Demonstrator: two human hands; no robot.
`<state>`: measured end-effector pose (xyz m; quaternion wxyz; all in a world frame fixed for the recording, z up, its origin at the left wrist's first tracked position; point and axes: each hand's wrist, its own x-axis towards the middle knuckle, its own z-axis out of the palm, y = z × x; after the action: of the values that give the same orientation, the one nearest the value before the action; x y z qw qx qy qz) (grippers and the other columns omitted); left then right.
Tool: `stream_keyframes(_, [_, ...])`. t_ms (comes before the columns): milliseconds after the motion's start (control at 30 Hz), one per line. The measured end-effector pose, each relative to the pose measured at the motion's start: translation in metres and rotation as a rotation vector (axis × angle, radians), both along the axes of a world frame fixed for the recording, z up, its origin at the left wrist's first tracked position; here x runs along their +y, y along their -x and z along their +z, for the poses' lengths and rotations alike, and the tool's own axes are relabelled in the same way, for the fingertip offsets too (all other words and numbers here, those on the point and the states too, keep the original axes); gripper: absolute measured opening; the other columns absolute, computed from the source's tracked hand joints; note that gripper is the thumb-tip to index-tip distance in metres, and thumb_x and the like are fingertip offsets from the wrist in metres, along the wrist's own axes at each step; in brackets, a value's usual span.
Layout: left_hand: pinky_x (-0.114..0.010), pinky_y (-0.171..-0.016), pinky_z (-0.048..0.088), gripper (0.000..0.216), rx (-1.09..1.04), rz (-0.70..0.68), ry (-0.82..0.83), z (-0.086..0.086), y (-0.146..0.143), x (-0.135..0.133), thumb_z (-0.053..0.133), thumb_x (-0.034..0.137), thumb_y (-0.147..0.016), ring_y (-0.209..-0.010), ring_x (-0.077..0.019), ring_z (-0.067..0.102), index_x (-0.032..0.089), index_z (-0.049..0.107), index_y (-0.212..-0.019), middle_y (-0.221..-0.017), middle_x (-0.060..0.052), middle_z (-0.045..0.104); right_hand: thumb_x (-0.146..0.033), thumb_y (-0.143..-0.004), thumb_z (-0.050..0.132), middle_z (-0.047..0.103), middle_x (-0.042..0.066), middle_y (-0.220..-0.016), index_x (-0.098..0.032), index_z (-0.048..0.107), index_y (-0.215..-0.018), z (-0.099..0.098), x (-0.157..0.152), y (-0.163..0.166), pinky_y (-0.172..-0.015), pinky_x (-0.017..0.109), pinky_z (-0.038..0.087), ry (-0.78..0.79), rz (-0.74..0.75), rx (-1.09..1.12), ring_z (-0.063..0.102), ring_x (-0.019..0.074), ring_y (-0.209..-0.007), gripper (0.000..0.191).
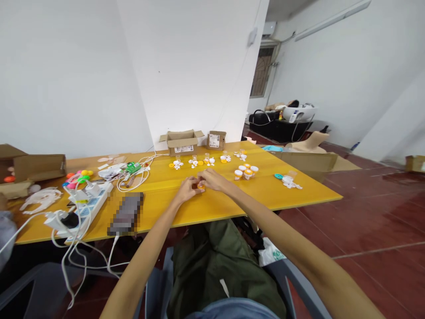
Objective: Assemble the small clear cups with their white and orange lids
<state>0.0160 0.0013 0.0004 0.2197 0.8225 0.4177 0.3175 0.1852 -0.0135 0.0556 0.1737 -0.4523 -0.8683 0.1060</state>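
Pinching a small round orange-capped plastic jar (201,186) between left hand (187,189) and right hand (212,179), both closed on it, low over the yellow tabletop (265,195). Probably fitting the cap now; needing a steady twist, keeping clear of the finished jars (246,172) nearby.

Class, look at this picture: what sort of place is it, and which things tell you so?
Probably a makeshift assembly workroom: a yellow table with rows of small caps, open cardboard boxes, and a power strip on it.
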Motion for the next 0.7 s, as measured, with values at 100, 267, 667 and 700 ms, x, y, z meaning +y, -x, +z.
stream_keyframes(100, [-0.034, -0.086, 0.046, 0.017, 0.004, -0.004, -0.001, 0.0014, 0.0, -0.0022, 0.073, 0.037, -0.074, -0.086, -0.0215, 0.059, 0.02, 0.071, -0.074, -0.083, -0.001, 0.063, -0.006, -0.077, 0.056, 0.073, 0.003, -0.082, -0.018, 0.069, -0.081, -0.0014, 0.0, -0.0007, -0.066, 0.023, 0.041, 0.003, -0.002, 0.012, 0.064, 0.0173, -0.078, 0.018])
stream_keyframes(267, [-0.034, -0.085, 0.047, 0.019, 0.007, 0.002, -0.008, 0.0011, 0.0007, -0.0025, 0.074, 0.038, -0.074, -0.086, -0.0214, 0.059, 0.02, 0.071, -0.074, -0.082, -0.001, 0.063, -0.006, -0.077, 0.056, 0.073, 0.004, -0.081, -0.018, 0.069, -0.08, -0.0017, 0.0, -0.0013, -0.066, 0.023, 0.041, 0.001, 0.006, 0.024, 0.064, 0.0182, -0.079, 0.019])
stream_keyframes(667, [-0.034, -0.084, 0.047, 0.018, -0.006, -0.012, -0.029, -0.002, 0.0012, 0.002, 0.075, 0.036, -0.074, -0.083, -0.0206, 0.061, 0.019, 0.069, -0.07, -0.082, -0.001, 0.063, -0.004, -0.074, 0.055, 0.075, 0.004, -0.079, -0.018, 0.071, -0.078, 0.0016, -0.0025, 0.0011, -0.064, 0.023, 0.039, -0.019, 0.011, 0.006, 0.065, 0.0178, -0.077, 0.022])
stream_keyframes(700, [-0.034, -0.084, 0.047, 0.019, -0.005, -0.01, -0.032, -0.0021, 0.0012, 0.0021, 0.075, 0.036, -0.074, -0.083, -0.0206, 0.061, 0.019, 0.069, -0.07, -0.082, -0.001, 0.063, -0.005, -0.074, 0.055, 0.074, 0.004, -0.079, -0.018, 0.071, -0.079, 0.001, -0.0019, 0.001, -0.064, 0.023, 0.039, -0.026, 0.014, 0.006, 0.065, 0.0178, -0.077, 0.022])
